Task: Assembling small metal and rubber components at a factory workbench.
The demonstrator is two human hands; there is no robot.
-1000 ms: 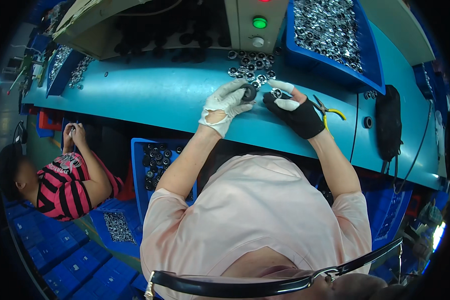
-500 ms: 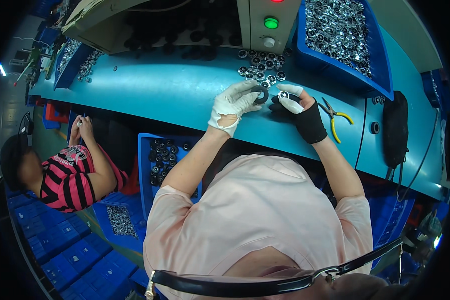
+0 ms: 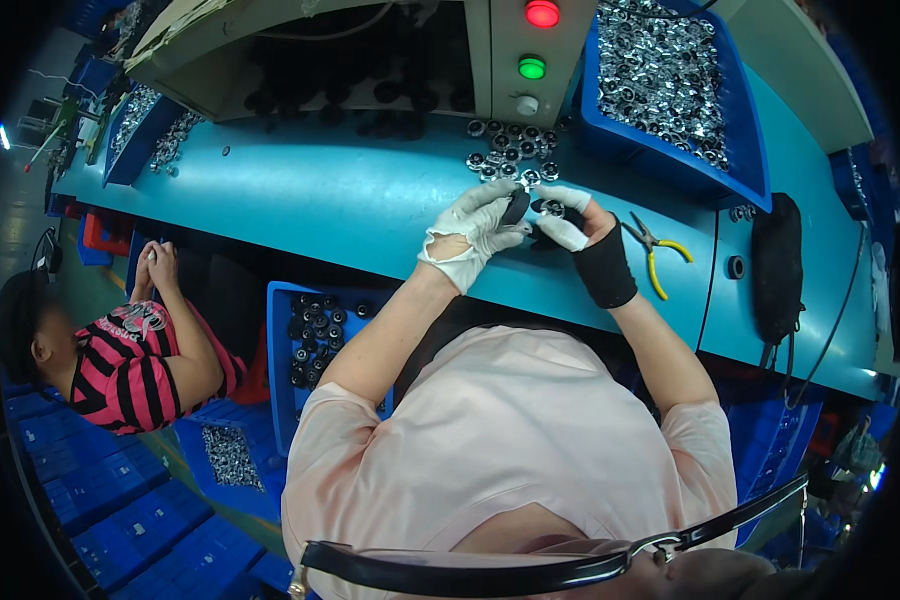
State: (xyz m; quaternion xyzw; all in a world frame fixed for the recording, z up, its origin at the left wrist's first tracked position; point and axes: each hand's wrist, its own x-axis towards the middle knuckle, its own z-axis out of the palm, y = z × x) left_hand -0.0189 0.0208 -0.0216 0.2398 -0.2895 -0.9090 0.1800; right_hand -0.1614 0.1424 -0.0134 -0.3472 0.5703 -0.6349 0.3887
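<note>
My left hand [image 3: 467, 232], in a white glove with a hole at the back, is closed on a black ring [image 3: 516, 207], which is tilted nearly edge-on. Close beside it, my right hand [image 3: 598, 245] pinches a small chrome wheel hub [image 3: 552, 208] between white-covered thumb and finger; a black fingerless glove covers its palm. The ring and the hub are near each other, and I cannot tell whether they touch. Just beyond my fingers, several chrome-and-black wheels [image 3: 511, 155] lie grouped on the blue-green tabletop [image 3: 340, 185].
Pliers with yellow handles [image 3: 653, 243] lie right of my right hand. A blue bin of chrome parts [image 3: 670, 172] stands at the back right, near a black pouch [image 3: 776, 265]. A machine panel carries red and green lights [image 3: 532, 67]. Another person [image 3: 150, 350] sits at left.
My hands have come slightly closer together. The black ring has turned from facing up to nearly edge-on, and the hub has tilted. The whole view has shifted a little.
</note>
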